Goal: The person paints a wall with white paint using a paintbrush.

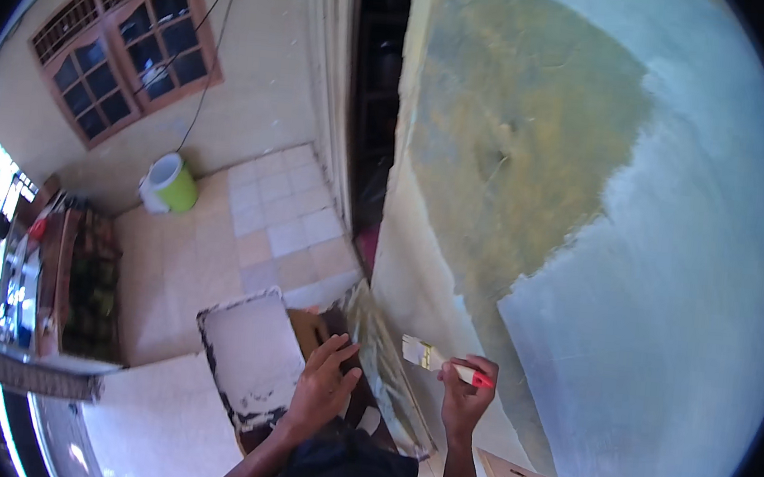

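With the left hand [325, 386] loosely spread and seemingly empty, and the right hand [466, 395] curled snugly around the brush [437, 361] before the wall [594, 303], light, overlapping strokes from the pale coat [653, 362] into the darker patch [543, 116] would likely blend best.

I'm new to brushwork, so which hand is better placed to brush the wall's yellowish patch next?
Probably the right hand: it holds the brush and is nearer the wall. The left hand has no brush and is farther from the yellowish patch.

A wood-framed window [127, 60] sits in a cream wall [265, 74] above pale floor tiles [176, 257].
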The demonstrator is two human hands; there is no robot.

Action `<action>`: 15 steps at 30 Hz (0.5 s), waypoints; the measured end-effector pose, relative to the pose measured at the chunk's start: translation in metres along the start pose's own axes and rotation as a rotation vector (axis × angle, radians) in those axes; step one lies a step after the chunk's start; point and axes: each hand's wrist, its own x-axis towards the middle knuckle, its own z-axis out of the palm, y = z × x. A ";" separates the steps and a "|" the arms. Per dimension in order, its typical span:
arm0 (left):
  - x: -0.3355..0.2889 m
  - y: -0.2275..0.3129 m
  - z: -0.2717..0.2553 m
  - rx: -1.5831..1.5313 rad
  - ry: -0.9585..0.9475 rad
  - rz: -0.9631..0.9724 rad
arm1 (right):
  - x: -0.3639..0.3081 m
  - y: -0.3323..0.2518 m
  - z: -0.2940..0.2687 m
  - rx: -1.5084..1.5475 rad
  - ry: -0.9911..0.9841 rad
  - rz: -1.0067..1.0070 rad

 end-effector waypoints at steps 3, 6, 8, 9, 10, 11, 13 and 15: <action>-0.040 -0.015 -0.006 0.075 0.060 -0.153 | -0.003 -0.007 0.018 0.112 -0.189 0.198; -0.069 -0.015 -0.015 0.142 0.108 -0.280 | -0.002 0.026 0.021 0.025 -0.374 0.157; -0.085 -0.014 -0.022 0.193 0.136 -0.353 | -0.007 0.029 0.036 -0.028 -0.457 0.069; -0.090 -0.017 -0.023 0.193 0.160 -0.371 | -0.007 0.032 0.045 -0.012 -0.466 0.004; -0.101 -0.019 -0.025 0.190 0.178 -0.398 | -0.013 0.032 0.049 0.001 -0.475 -0.052; -0.107 -0.019 -0.028 0.177 0.186 -0.419 | -0.021 0.028 0.055 0.113 -0.472 0.058; -0.113 -0.026 -0.033 0.165 0.202 -0.473 | -0.028 0.013 0.070 0.222 -0.483 0.197; -0.120 -0.033 -0.040 0.193 0.220 -0.444 | -0.035 0.000 0.082 0.159 -0.528 0.247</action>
